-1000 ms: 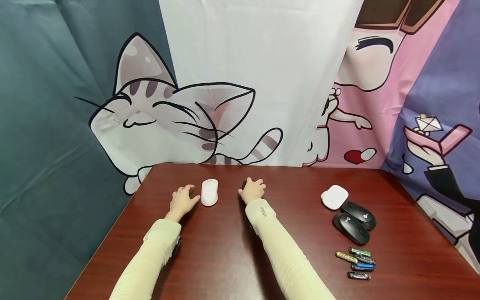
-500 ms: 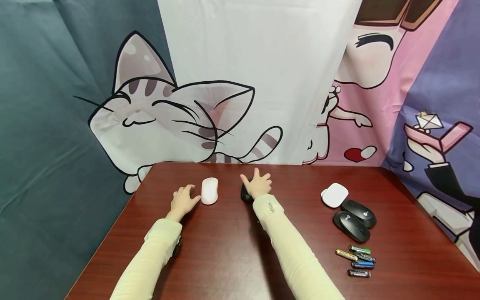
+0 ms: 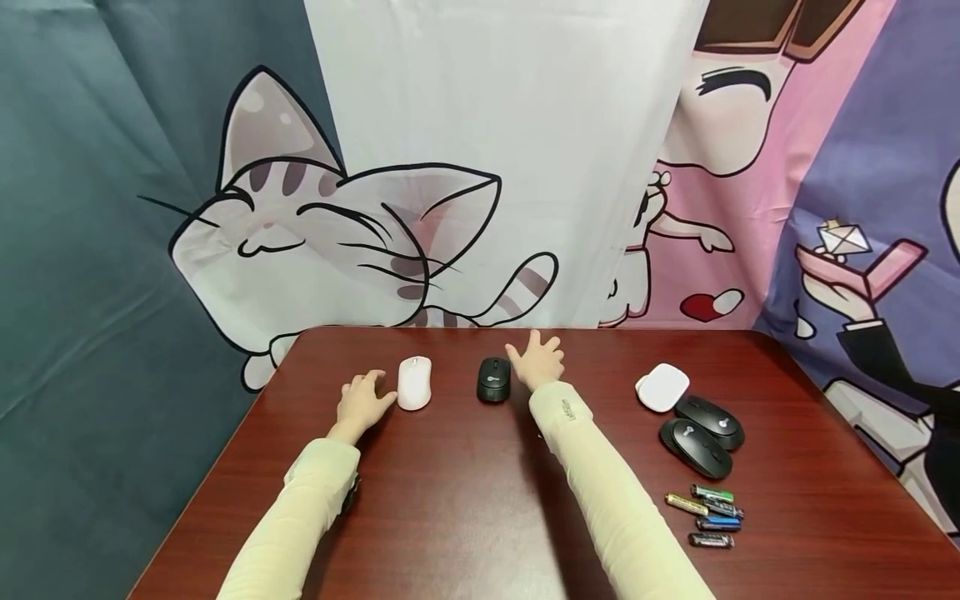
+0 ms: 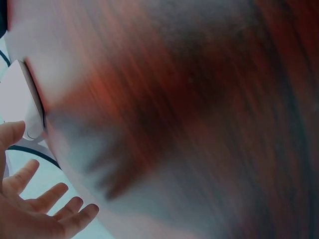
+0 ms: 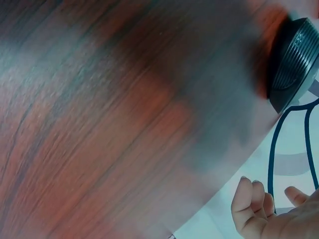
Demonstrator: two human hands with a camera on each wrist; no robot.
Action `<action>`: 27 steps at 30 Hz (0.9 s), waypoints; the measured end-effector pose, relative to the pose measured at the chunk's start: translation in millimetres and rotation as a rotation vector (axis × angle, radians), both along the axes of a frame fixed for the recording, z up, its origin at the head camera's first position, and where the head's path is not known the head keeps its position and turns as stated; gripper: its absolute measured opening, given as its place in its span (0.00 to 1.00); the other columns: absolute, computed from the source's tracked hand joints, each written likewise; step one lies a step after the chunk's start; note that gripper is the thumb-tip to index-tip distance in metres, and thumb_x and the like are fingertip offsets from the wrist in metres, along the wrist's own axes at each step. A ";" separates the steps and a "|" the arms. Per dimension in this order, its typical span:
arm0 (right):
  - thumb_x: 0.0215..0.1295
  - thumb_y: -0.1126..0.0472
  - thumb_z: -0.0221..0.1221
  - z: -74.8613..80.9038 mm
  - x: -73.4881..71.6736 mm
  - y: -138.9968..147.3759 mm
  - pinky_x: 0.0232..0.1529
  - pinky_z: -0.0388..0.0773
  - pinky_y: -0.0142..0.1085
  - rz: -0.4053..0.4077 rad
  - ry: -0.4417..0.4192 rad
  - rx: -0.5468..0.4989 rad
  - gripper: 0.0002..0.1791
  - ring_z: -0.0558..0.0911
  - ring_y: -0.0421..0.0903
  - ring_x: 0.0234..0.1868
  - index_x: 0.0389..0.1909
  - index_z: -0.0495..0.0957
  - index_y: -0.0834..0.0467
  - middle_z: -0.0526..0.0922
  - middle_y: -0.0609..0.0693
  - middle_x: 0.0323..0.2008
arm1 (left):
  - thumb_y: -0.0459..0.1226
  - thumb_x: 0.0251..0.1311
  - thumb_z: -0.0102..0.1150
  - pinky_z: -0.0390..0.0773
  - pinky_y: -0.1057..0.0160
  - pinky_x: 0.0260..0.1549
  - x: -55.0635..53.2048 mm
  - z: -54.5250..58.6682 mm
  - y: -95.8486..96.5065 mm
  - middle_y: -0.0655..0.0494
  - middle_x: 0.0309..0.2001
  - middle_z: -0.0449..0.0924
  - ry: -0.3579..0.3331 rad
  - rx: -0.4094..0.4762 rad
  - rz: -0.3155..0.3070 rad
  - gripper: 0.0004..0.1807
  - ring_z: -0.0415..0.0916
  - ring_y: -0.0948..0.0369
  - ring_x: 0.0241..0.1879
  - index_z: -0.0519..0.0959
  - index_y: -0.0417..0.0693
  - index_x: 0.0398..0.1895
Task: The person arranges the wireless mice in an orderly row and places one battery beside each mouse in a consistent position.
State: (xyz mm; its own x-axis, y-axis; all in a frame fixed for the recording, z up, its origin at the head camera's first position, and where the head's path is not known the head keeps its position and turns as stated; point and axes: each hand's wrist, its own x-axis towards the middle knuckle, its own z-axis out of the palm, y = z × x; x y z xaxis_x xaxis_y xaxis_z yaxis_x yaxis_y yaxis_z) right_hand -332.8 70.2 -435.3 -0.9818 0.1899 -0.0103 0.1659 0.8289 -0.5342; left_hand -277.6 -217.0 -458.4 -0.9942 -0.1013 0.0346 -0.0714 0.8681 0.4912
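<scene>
A white computer mouse point(image 3: 414, 383) lies on the dark red table, left of the middle. Beside its left edge is my left hand point(image 3: 362, 405), fingers spread and relaxed, thumb close to the mouse. The left wrist view shows the same white mouse point(image 4: 21, 99) above the loose fingers. To the right stands a black computer mouse point(image 3: 493, 380) with a small light logo. My right hand point(image 3: 537, 362) is just right of it, fingers spread and holding nothing. In the right wrist view the ribbed side of the black mouse point(image 5: 299, 59) shows, apart from the right hand point(image 5: 279, 214).
At the right, a white mouse point(image 3: 663, 387) and two black mice, a rear one point(image 3: 711, 420) and a front one point(image 3: 696, 448), sit close together. Several batteries point(image 3: 712, 523) lie in front of them. A cartoon-printed cloth point(image 3: 480, 167) hangs behind the table's back edge.
My right hand has come off the black mouse and moved right, its fingers spreading, so the whole mouse shows. The left hand has stayed beside the white mouse. The head view has shifted slightly.
</scene>
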 end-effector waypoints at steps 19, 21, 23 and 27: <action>0.67 0.43 0.50 25.1 5.0 24.7 0.53 0.69 0.58 0.135 0.031 -0.006 0.34 0.67 0.66 0.57 0.64 0.59 0.62 0.59 0.69 0.60 | 0.34 0.66 0.46 0.73 0.40 0.47 -4.3 6.9 6.5 0.36 0.56 0.73 0.200 -0.049 -0.065 0.18 0.70 0.38 0.54 0.73 0.40 0.57; 0.67 0.44 0.50 31.8 6.6 32.1 0.54 0.68 0.58 0.161 0.039 -0.004 0.33 0.67 0.66 0.58 0.65 0.60 0.61 0.59 0.68 0.60 | 0.33 0.65 0.47 0.74 0.40 0.46 -3.2 8.3 8.4 0.38 0.55 0.74 0.240 -0.089 -0.103 0.18 0.71 0.39 0.54 0.74 0.39 0.56; 0.67 0.45 0.50 38.7 8.4 41.8 0.54 0.68 0.59 0.187 0.062 0.001 0.32 0.67 0.67 0.57 0.64 0.61 0.60 0.61 0.69 0.59 | 0.33 0.64 0.48 0.74 0.40 0.46 -2.0 8.9 9.9 0.39 0.54 0.74 0.276 -0.124 -0.136 0.17 0.70 0.40 0.54 0.75 0.39 0.55; 0.67 0.48 0.51 53.2 14.2 63.2 0.52 0.69 0.60 0.222 0.124 0.014 0.30 0.70 0.68 0.56 0.63 0.63 0.60 0.65 0.70 0.57 | 0.34 0.64 0.48 0.74 0.41 0.46 -0.8 6.7 11.7 0.40 0.55 0.74 0.283 -0.137 -0.166 0.18 0.70 0.41 0.55 0.74 0.40 0.56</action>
State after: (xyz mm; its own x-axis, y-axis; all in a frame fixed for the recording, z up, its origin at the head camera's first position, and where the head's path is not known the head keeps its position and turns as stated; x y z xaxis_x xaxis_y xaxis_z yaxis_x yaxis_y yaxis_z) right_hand -318.7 133.4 -382.1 -0.9929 -0.0316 0.1143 -0.0876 0.8451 -0.5273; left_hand -278.4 -205.3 -451.7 -0.9457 0.0858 0.3134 0.1989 0.9156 0.3495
